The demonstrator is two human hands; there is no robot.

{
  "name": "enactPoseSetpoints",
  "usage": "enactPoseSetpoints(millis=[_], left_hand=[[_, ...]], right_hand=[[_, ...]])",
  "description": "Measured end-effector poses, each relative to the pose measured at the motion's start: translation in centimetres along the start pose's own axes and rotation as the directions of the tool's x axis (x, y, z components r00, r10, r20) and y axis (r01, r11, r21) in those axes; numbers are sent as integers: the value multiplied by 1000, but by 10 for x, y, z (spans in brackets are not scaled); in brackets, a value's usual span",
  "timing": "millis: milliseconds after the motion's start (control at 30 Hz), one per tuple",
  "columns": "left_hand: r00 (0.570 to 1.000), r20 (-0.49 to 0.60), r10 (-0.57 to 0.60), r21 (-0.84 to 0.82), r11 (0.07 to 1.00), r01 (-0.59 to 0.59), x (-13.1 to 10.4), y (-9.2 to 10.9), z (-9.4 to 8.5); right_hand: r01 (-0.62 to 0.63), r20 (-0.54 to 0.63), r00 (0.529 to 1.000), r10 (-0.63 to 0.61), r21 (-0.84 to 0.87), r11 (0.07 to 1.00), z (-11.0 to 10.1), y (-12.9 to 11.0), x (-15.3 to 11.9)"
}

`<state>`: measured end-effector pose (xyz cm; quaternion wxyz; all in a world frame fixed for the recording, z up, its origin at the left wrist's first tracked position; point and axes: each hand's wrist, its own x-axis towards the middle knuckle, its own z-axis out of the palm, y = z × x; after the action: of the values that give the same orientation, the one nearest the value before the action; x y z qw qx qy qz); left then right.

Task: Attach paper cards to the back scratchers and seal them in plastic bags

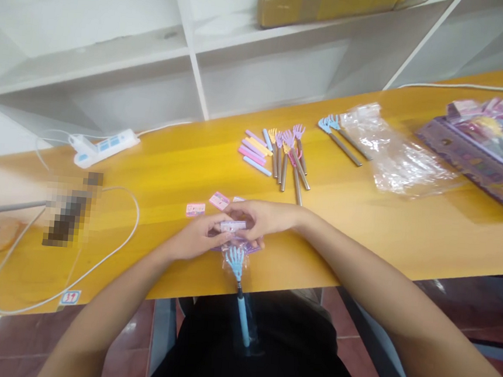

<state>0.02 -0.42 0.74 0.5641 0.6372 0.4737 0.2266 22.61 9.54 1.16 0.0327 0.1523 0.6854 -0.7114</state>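
Note:
Both hands meet near the table's front edge. My left hand [199, 234] and my right hand [257, 219] are closed round the top of a clear bag, with a small pale purple card [232, 227] between their fingers. Inside the bag lies a blue hand-shaped scratcher [236, 262] with a blue handle [243, 321], which reaches past the table edge over the lap. Purple card shows under the fingers. Close to my left hand are two small pink cards [195, 209]; another is partly hidden behind my right hand.
Several colourful scratchers [288, 139] and handle tubes [255, 148] lie farther back. Two blue scratchers [343, 146] sit beside a clear plastic bag [407, 167]. A purple box [474, 164] is at right. Left are a power strip [107, 148] and a looped white cable [137, 216].

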Motion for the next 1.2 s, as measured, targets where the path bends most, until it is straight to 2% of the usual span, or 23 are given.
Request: enactPoseSetpoints(millis=[133, 300, 433, 500, 533, 567, 600, 633, 667, 733, 833, 867, 933, 1000, 1067, 1133, 1200], left_hand=[[1000, 20, 17, -65, 998, -15, -1, -1, -2], [997, 80, -6, -104, 994, 14, -4, 4, 2], [995, 96, -12, -184, 982, 30, -7, 7, 5], [999, 18, 31, -269, 963, -25, -6, 8, 3], [995, -81, 62, -303, 949, -84, -5, 8, 0], [970, -217, 109, -324, 929, -177, -4, 9, -3], [924, -357, 137, -334, 905, -263, -2, 9, -7], [860, -488, 150, -343, 873, -346, 0, 9, -10], [793, -592, 143, -351, 840, -414, 2, 9, -14], [698, -709, 104, -366, 792, -489, 6, 9, -18], [633, -770, 76, -387, 733, -559, 9, 10, -22], [628, -774, 78, -401, 707, -583, 9, 10, -22], [644, -759, 95, -442, 651, -617, 9, 10, -24], [708, -694, 132, -495, 627, -602, 8, 8, -25], [744, -644, 179, -478, 666, -573, 8, 5, -25], [785, -590, 187, -473, 708, -524, 8, 1, -24], [818, -535, 211, -455, 743, -490, 8, -2, -21]], right_hand=[[-44, 71, 997, 41, 37, 998, -2, -2, -3], [-80, 217, 974, 71, 33, 996, -4, -4, -5], [-114, 263, 960, 98, 48, 992, -5, -5, -5], [-118, 292, 952, 93, 68, 991, -5, -5, -2], [-114, 312, 946, 84, 78, 990, -5, -4, -1], [-103, 332, 941, 70, 81, 991, -6, -4, 0], [-80, 340, 939, 50, 75, 994, -6, -3, 2], [-51, 335, 942, 28, 61, 997, -7, -2, 3], [-19, 311, 950, 5, 44, 999, -7, -1, 3], [47, 208, 977, -49, 11, 999, -8, 1, 4], [103, 24, 994, -103, 7, 995, -9, 4, 8], [114, -19, 993, -113, 10, 993, -9, 4, 9], [147, -97, 985, -144, 25, 989, -11, 2, 13], [204, -192, 962, -195, 31, 978, -15, -3, 14], [268, -325, 911, -253, 1, 963, -21, -13, 9], [305, -474, 823, -313, -96, 947, -29, -26, -4], [274, -617, 685, -387, -275, 922, -41, -39, -29]])
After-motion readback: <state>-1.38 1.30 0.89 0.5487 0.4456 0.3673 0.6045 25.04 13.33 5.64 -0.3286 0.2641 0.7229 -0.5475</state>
